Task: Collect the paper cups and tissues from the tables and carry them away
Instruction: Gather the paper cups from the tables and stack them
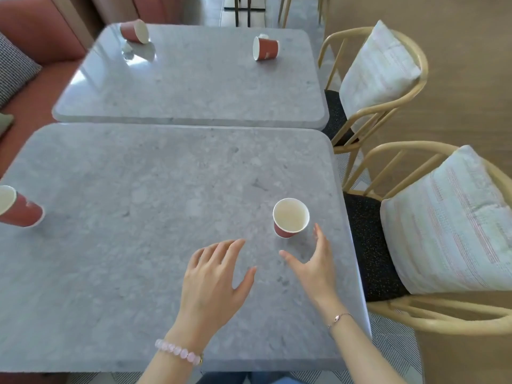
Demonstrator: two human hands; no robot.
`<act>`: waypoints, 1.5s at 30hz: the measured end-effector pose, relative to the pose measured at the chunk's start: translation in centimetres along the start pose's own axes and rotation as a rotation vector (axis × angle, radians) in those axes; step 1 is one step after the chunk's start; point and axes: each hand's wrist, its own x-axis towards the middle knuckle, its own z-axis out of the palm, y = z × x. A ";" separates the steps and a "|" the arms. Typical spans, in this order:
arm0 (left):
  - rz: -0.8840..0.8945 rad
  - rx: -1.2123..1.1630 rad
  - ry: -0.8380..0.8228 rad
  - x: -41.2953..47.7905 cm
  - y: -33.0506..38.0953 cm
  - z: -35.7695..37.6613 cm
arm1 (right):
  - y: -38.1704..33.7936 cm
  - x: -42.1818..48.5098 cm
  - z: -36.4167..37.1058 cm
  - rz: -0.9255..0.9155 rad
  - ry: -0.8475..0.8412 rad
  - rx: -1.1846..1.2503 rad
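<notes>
Cup [290, 217] upright; R hand [314, 268] spread beside it, L hand [214, 284] flat.

Two grey stone-look tables stand end to end, the near table [138, 259] and the far table [194, 87]. On the near one an upright red paper cup [291, 218] shows its white inside, and the right hand [313, 268] is spread just beside it without touching, a thin chain bracelet [339, 318] at the wrist. The left hand [213, 284], with a pink bead bracelet [178, 351], hovers near it with relaxed fingers. A second cup [19, 207] sits at the left edge (whether upright or tipped is hard to tell). On the far table two cups lie on their sides, the left cup [135, 31] and the right cup [266, 49], each with a small white tissue [128, 48] close by
</notes>
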 end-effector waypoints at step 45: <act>-0.194 0.129 0.306 -2.8 -3.9 -9.6 | -12.4 -3.8 -0.6 -0.330 -0.203 0.527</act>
